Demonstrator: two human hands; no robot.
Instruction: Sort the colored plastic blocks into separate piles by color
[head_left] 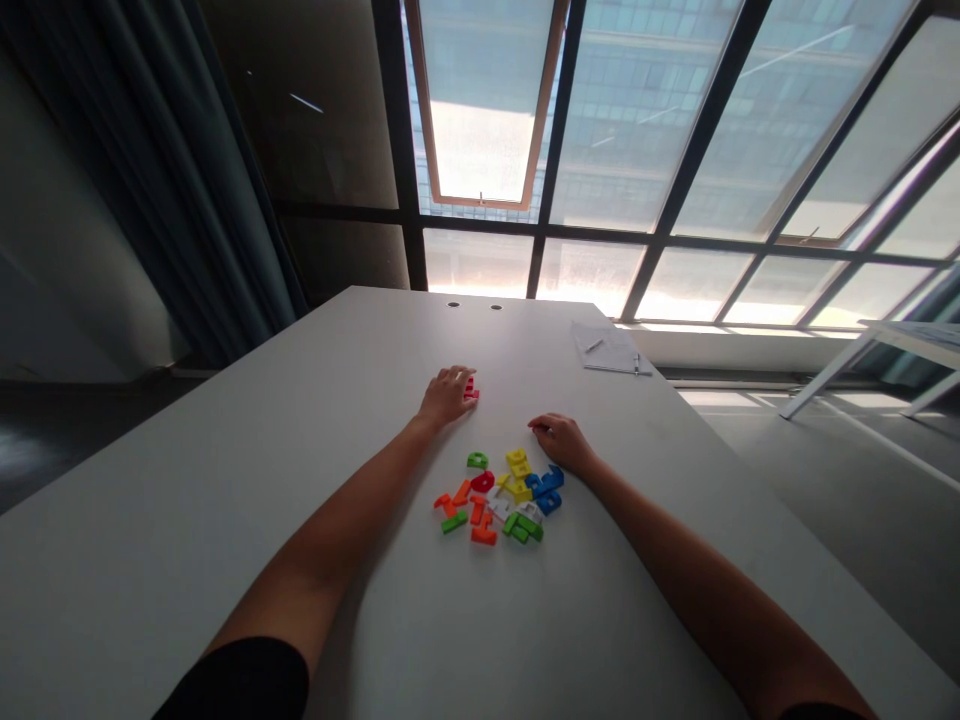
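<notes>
At the middle of the white table, my left hand (446, 393) reaches forward, its thumb and fingers closed around the left side of small pinkish-red plastic pieces (471, 389). The fingers partly cover these pieces. My right hand (559, 438) rests curled on the table, just beyond the right side of a loose pile. Its fingers are bent, and whatever may lie under them is hidden. In the pile are yellow pieces (517, 462), blue pieces (549, 482), green pieces (523, 527), orange pieces (480, 512), white pieces (498, 508) and a red piece (483, 482), several shaped like letters. A green arch-like piece (477, 460) lies at its far edge.
White paper (611, 346) with pens lies by the table's far right edge. Two round dark holes (475, 306) sit near the far end of the table (300, 420). Large windows stand beyond, a dark curtain (187, 180) at left, another white table (915, 345) at right.
</notes>
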